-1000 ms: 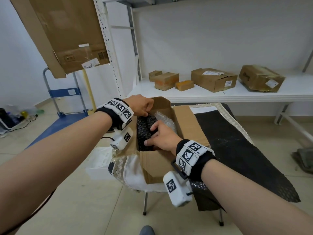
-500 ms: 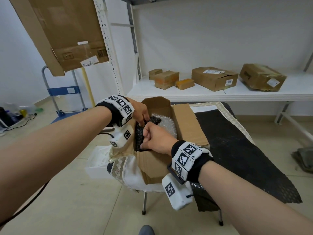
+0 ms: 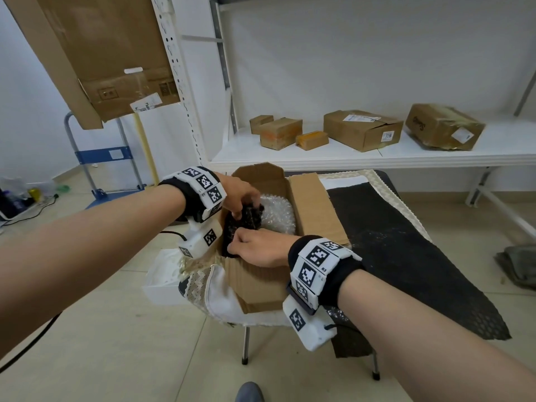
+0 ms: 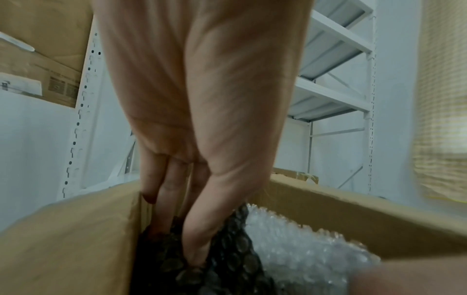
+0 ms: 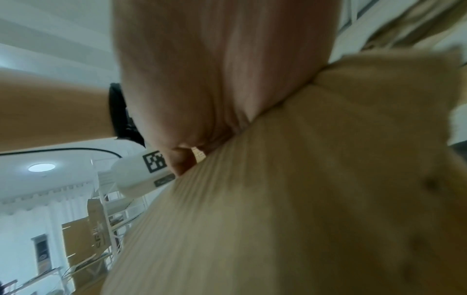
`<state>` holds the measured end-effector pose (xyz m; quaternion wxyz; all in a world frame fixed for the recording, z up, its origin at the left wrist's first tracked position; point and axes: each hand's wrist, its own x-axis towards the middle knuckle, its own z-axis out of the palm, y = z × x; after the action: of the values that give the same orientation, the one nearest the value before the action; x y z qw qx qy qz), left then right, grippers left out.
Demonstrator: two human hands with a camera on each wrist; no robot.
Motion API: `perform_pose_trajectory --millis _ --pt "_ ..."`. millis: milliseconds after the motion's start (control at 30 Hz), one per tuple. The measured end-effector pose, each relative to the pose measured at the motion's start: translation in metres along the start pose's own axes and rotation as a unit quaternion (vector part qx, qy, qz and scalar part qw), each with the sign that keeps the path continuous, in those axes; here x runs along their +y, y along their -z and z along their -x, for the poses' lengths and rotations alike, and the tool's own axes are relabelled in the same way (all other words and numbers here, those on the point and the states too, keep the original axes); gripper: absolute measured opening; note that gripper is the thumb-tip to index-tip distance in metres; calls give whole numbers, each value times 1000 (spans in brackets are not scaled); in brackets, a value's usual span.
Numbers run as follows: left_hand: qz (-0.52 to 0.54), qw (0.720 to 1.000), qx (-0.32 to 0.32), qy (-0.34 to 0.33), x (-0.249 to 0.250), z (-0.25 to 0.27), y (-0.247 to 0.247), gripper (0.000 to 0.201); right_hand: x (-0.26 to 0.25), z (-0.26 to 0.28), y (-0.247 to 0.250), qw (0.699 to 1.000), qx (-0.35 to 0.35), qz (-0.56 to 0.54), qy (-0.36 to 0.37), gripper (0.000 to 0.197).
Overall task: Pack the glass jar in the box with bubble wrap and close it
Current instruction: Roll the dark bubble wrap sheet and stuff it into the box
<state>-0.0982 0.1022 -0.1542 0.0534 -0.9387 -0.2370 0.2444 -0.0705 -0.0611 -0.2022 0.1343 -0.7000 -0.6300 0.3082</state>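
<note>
An open cardboard box (image 3: 307, 210) stands on a small table (image 3: 406, 256) covered by a black mesh mat (image 3: 420, 271) and a white lace-edged cloth (image 3: 214, 297), its flaps spread outward. Inside, a bundle of clear bubble wrap (image 3: 277, 211) fills the right and far part of the box; the glass jar itself cannot be made out in any view, so whether it sits within that bundle cannot be told. To the left of the clear bundle, against the box's left wall, lies a piece of black bubble wrap (image 3: 246, 219). The left hand (image 3: 240, 195) reaches down into the box from the left, its fingers curled around the far end of the black bubble wrap; the left wrist view shows the thumb and fingers (image 4: 199, 239) pressed into the dark bubbles between the cardboard wall and the clear wrap. The right hand (image 3: 258, 250) comes in over the near edge of the box, fingers bent and pinching the near end of the same black bubble wrap; the right wrist view is mostly blurred cardboard, with the heel of the hand against the near flap. Behind the table, a white shelf (image 3: 377, 158) carries several closed cardboard boxes (image 3: 362, 129), and a blue hand trolley (image 3: 98, 158) stands on the tiled floor to the left.
</note>
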Motion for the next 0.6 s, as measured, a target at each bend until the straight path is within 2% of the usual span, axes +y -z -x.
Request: perform_pose_trajectory --millis 100,167,267,333,400,500,600 --pt "-4 1000 -14 -7 0 -1 -5 50 -3 3 2 1000 -24 11 -13 44" --pt "-3 999 -35 -18 -2 0 -7 53 0 2 3 1000 10 -11 -6 30" --pt "-17 998 -38 -48 0 -1 -7 52 10 -1 -2 983 181 -18 -9 13" --pt "-42 997 -24 -65 1 -2 -7 53 13 -2 -6 956 281 69 -49 24" --pt "-76 994 0 -85 2 -2 -8 56 11 -1 -7 954 270 92 -91 42" --pt "-172 981 39 -82 7 2 -7 53 10 -9 -7 969 192 50 -149 62" --pt "-182 981 11 -72 13 -6 -4 55 16 -21 -6 970 124 40 -205 79"
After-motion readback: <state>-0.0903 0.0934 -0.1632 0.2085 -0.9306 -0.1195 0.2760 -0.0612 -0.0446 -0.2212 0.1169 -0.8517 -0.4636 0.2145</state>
